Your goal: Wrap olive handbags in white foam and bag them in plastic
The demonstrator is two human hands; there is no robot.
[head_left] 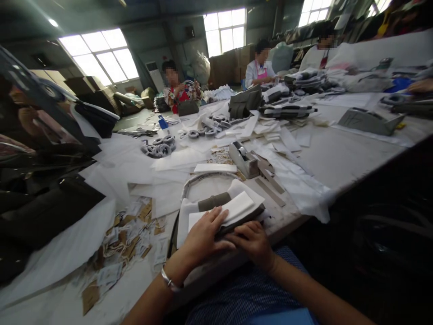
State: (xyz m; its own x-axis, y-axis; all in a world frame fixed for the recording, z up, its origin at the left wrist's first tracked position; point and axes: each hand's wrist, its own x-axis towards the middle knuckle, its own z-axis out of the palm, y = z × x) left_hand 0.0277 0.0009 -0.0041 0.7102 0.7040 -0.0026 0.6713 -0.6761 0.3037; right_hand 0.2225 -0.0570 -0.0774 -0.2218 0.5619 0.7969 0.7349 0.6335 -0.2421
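A dark olive bag (214,201) lies at the table's front edge, with a plastic-wrapped loop handle (209,175) stretched out behind it. White foam sheeting covers part of the bag, and a folded white foam strip (238,208) rests on top. My left hand (203,232) lies on this strip with fingers extended, pressing flat. At the bag's near edge, my right hand (253,241) has its fingers curled around the dark fabric, its thumb close to my left thumb. What lies under the right fingers is partly hidden.
A tape dispenser (243,159) stands behind the bag. Tags with cords (126,239) are scattered at left, near stacked foam sheets (115,158). Wrapped rings (158,146) lie farther back. A second dispenser (368,121) is at right. Several people sit across the table.
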